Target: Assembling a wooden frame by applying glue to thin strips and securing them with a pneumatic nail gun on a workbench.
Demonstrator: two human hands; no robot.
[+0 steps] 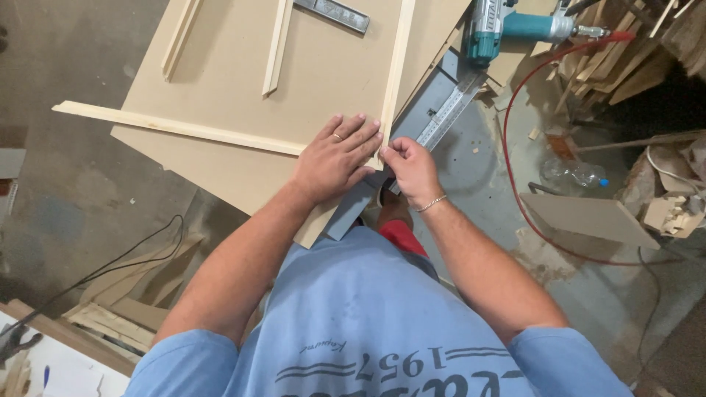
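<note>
Wooden strips (392, 81) meet at a corner, left hand (334, 158) flat beside it, right hand's (412, 169) fingers (388, 151) pinching it.

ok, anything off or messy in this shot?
Mostly floor clutter. A clear plastic bottle lies on its side among wood offcuts, and a red hose loops loose across the floor. On the board, the thin strips lie at mixed angles. Left hand rests flat at the strip corner; right hand pinches there.
</note>
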